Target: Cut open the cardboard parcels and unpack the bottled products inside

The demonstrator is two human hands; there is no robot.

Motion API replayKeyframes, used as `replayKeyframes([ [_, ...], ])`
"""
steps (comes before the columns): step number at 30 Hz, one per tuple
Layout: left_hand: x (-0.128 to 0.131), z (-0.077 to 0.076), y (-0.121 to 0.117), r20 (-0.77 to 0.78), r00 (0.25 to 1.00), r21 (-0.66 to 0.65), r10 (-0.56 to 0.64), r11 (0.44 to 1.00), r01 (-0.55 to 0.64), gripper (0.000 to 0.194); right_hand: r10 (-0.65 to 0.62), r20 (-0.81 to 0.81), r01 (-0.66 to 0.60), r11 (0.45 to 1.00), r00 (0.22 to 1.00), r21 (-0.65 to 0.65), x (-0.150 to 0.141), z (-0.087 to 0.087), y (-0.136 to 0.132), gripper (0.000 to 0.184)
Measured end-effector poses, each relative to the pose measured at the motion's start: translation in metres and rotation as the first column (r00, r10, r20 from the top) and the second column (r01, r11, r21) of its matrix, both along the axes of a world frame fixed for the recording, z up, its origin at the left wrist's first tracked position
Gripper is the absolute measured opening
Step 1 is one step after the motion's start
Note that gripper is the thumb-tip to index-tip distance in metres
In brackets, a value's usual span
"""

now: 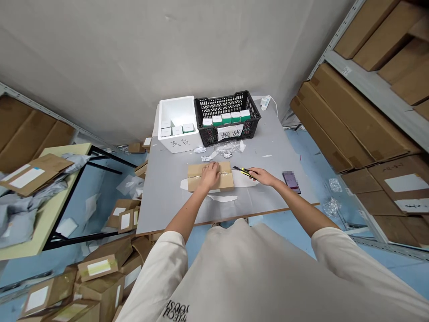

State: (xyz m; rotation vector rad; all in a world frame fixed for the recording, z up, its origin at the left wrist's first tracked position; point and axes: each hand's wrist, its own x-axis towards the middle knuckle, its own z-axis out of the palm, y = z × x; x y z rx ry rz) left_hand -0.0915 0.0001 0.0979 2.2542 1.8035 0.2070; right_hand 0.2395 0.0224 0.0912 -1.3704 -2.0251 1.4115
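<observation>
A small brown cardboard box (228, 181) lies on the grey table with a taped seam across its top. My left hand (210, 174) rests on top of this box, its fingers lying on the cardboard. Just right of the box, my right hand (263, 176) is closed around a black and yellow utility knife (246, 172). The knife's tip points left, close to the box's right edge and apart from it. White paper (241, 180) lies under and beside the box.
Behind the box stand a white foam box (184, 144) and a black plastic crate (248, 129), both with small cartons inside. A phone (291, 182) lies at the right; a power strip (265, 103) sits at the back. Cardboard parcels (100, 264) crowd the floor at left; shelves flank the table.
</observation>
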Motion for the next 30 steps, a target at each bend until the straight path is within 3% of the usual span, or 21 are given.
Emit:
replayKeyframes([
  [5,-0.002,-0.010,0.004,-0.040,0.999,-0.041,-0.008,0.999,0.006,0.064,0.095,0.279,-0.171,0.950,0.955,0.262,-0.018,0.011,-0.011,0.044],
  [12,-0.006,-0.017,0.013,0.006,1.000,-0.098,-0.008,0.995,0.008,0.064,0.095,0.422,-0.260,0.899,0.902,0.352,-0.031,0.005,-0.013,0.050],
  [22,0.000,-0.024,-0.009,-0.013,1.000,0.001,0.022,1.000,-0.022,0.065,-0.010,0.403,-0.171,0.895,0.915,0.413,-0.034,-0.019,-0.015,0.049],
  [27,-0.002,-0.033,-0.007,0.013,1.000,0.064,0.008,0.998,-0.009,0.065,-0.244,0.276,0.103,0.892,0.929,0.441,-0.005,-0.026,-0.003,0.051],
  [30,-0.001,-0.036,-0.006,0.037,0.999,0.100,0.012,0.995,-0.016,0.064,-0.319,0.220,0.206,0.885,0.922,0.418,0.006,-0.032,0.002,0.050],
])
